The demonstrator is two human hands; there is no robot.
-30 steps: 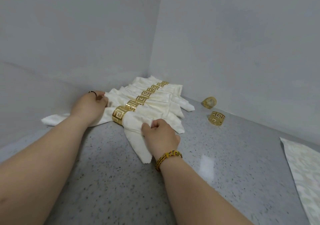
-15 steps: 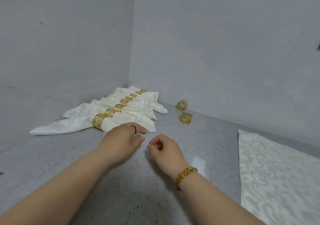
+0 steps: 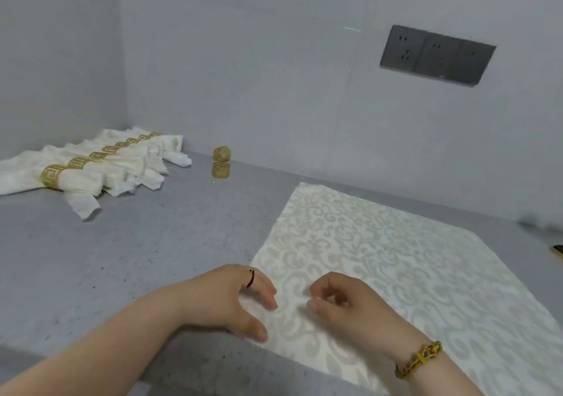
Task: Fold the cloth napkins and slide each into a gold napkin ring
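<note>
A flat white napkin (image 3: 396, 258) with a pale swirl pattern lies spread on the grey counter in front of me. My left hand (image 3: 237, 298) hovers over its near left corner with relaxed fingers, holding nothing. My right hand (image 3: 341, 301) is just to the right, above the cloth, fingers loosely curled and empty; whether they touch the cloth is unclear. Several folded napkins (image 3: 100, 170) in gold rings lie in a row in the far left corner. Two loose gold rings (image 3: 221, 161) sit near the back wall.
The grey speckled counter (image 3: 122, 258) meets grey walls at the back and left. A dark socket panel (image 3: 435, 54) is on the back wall. A small dark object (image 3: 557, 249) shows at the right edge. The counter's front edge runs under my left forearm.
My view swung right from the ringed napkins to the flat napkin. Both hands let go of the last ringed napkin and moved right, over the flat napkin's near left corner.
</note>
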